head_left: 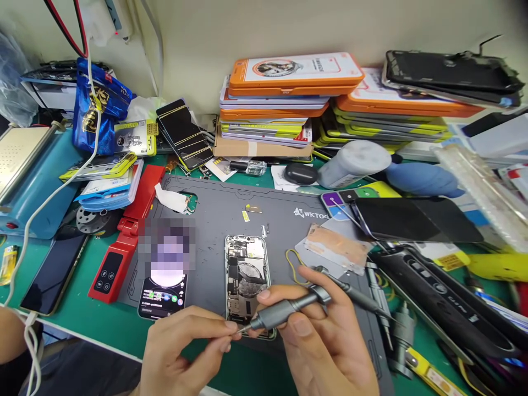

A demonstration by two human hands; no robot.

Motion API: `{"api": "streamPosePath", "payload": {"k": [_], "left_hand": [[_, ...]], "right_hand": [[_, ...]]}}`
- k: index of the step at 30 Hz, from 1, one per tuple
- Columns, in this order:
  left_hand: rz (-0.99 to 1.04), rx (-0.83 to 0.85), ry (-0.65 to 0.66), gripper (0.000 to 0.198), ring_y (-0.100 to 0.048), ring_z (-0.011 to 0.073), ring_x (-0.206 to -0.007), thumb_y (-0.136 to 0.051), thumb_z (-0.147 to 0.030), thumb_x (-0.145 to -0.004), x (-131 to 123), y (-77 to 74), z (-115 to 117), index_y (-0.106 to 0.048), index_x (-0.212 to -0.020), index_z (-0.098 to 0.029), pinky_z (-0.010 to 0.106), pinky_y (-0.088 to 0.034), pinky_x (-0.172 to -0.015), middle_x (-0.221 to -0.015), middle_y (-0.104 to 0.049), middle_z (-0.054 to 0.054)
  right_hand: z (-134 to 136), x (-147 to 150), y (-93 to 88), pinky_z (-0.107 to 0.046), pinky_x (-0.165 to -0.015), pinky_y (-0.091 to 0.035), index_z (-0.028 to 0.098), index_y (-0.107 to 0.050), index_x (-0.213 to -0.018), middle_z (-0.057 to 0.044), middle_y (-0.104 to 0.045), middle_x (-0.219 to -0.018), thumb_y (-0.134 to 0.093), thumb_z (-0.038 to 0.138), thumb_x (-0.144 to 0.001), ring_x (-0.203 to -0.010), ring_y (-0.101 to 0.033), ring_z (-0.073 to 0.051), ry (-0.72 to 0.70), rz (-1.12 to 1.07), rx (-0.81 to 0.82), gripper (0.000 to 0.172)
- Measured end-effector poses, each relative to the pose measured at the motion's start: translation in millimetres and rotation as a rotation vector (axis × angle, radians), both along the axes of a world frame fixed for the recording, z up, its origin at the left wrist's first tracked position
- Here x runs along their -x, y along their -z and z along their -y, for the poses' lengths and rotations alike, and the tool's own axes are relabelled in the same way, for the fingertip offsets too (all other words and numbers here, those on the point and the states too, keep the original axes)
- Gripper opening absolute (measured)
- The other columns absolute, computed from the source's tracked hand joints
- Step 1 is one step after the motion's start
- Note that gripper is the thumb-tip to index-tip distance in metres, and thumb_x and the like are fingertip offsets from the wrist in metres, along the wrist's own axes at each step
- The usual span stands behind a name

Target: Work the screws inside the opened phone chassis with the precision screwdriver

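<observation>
My right hand [325, 330] grips a grey precision screwdriver [280, 312], its thin bit pointing left. At that bit, the thumb and fingertips of my left hand [187, 346] are pinched together; whether a small screw is between them is too small to tell. Just beyond both hands lies an opened phone [246, 275], its board and inner parts exposed, its lower end partly covered by my fingers. A second grey screwdriver [358, 297] shows behind my right fingers; I cannot tell whether it is held or lying down. Small metal parts [253, 209] rest on the mat above the phone.
A lit phone [160, 300] leans by a red folding tool [111, 269] on the grey mat [206, 203]. Orange boxes [292, 77] are stacked at the back. A dark phone screen [416, 219], more screwdrivers [402, 335] and a long black device [445, 302] crowd the right.
</observation>
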State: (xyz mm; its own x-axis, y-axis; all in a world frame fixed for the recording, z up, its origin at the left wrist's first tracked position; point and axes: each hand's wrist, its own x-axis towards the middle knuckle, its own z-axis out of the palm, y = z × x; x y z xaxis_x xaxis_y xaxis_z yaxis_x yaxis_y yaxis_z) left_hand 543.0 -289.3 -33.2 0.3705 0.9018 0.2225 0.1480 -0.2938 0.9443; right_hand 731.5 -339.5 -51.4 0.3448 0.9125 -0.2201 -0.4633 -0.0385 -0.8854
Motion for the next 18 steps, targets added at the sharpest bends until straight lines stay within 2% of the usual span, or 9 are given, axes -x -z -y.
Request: {"api": "streamPosePath", "payload": {"k": [7,10,14,18], "left_hand": [[0.003,0.016,0.015,0.025,-0.081,0.0072,-0.081,-0.075,-0.01,-0.097,0.6,1.1,-0.1,-0.082,-0.115,-0.027,0.009,-0.065,-0.078,-0.094,-0.085,-0.003],[0.012,0.038,0.019,0.025,-0.082,0.0077,-0.081,-0.076,-0.01,-0.097,0.8,2.0,1.2,-0.082,-0.114,-0.027,0.01,-0.066,-0.079,-0.093,-0.085,-0.003],[0.03,0.066,0.025,0.026,-0.082,0.0092,-0.081,-0.077,-0.007,-0.095,1.5,2.5,1.6,-0.082,-0.112,-0.025,0.011,-0.067,-0.078,-0.093,-0.085,-0.001],[0.03,0.07,0.025,0.026,-0.081,0.0079,-0.079,-0.076,-0.007,-0.095,2.0,2.4,0.5,-0.082,-0.112,-0.026,0.009,-0.066,-0.076,-0.094,-0.085,-0.002]], "right_hand": [[0.5,-1.5,3.5,-0.033,-0.071,-0.068,0.041,-0.059,-0.144,-0.004,-0.078,-0.109,-0.074,0.043,-0.106,-0.083,-0.075,-0.021,0.0,0.059,0.027,0.041],[1.5,-1.4,3.0,-0.031,-0.071,-0.067,0.04,-0.059,-0.144,-0.005,-0.078,-0.108,-0.073,0.043,-0.107,-0.084,-0.075,-0.02,-0.005,0.061,0.038,0.04],[-0.2,-0.7,4.4,-0.035,-0.063,-0.067,0.038,-0.059,-0.144,-0.005,-0.077,-0.106,-0.073,0.045,-0.106,-0.075,-0.074,-0.022,-0.011,0.052,0.03,0.042],[-1.4,-0.2,3.9,-0.037,-0.065,-0.068,0.038,-0.059,-0.143,-0.005,-0.077,-0.105,-0.073,0.044,-0.106,-0.073,-0.074,-0.022,-0.015,0.042,0.03,0.04]]}}
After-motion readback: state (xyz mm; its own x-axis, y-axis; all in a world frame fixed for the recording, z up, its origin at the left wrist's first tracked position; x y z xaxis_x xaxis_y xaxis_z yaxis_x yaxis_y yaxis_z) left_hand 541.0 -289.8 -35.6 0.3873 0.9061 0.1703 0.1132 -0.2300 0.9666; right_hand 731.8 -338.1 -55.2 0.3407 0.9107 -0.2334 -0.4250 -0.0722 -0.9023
